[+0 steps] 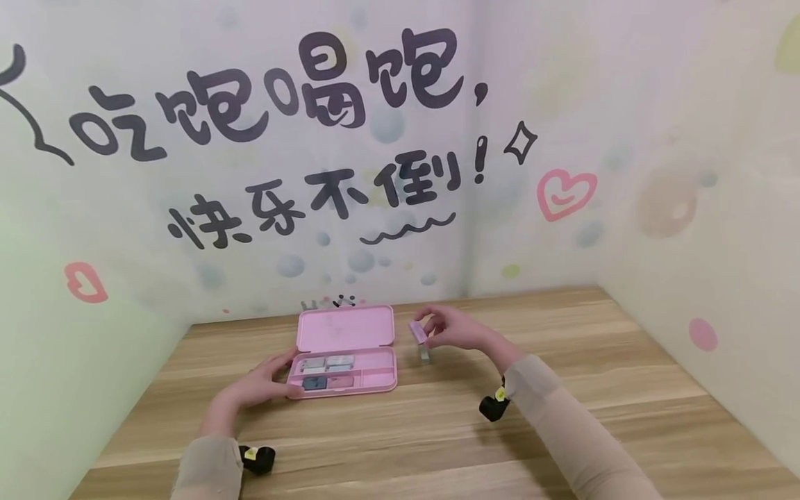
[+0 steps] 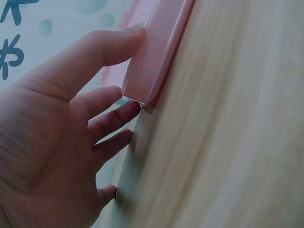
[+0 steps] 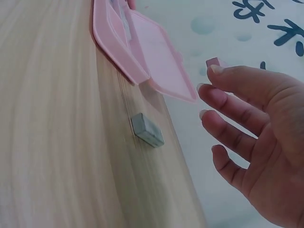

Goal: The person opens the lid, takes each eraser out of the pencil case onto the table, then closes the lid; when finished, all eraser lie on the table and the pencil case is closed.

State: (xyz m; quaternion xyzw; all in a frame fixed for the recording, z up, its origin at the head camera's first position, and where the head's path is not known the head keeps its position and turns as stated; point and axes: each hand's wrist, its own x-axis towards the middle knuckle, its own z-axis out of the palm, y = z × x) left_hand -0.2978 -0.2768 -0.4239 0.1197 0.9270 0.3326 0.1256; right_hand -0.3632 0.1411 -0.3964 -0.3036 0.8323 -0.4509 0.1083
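An open pink pencil case [image 1: 380, 360] lies on the table with its lid [image 1: 346, 328] folded back toward the wall. My left hand [image 1: 257, 384] holds the case's left end, its thumb [image 2: 121, 45] on the case and its fingers beside the end. To the right of the case, my right hand [image 1: 455, 328] pinches a small pink eraser [image 1: 418, 332] above the table, mostly hidden by the thumb in the right wrist view. Below that hand a grey-green block [image 3: 148, 130], like another eraser, lies on the wood.
Inside the case are several small blocks: pale ones [image 1: 340, 361] in the back compartment, a dark blue one [image 1: 314, 383] and a pink one [image 1: 340, 382] in front. A printed wall [image 1: 425, 264] stands behind the wooden table [image 1: 387, 444].
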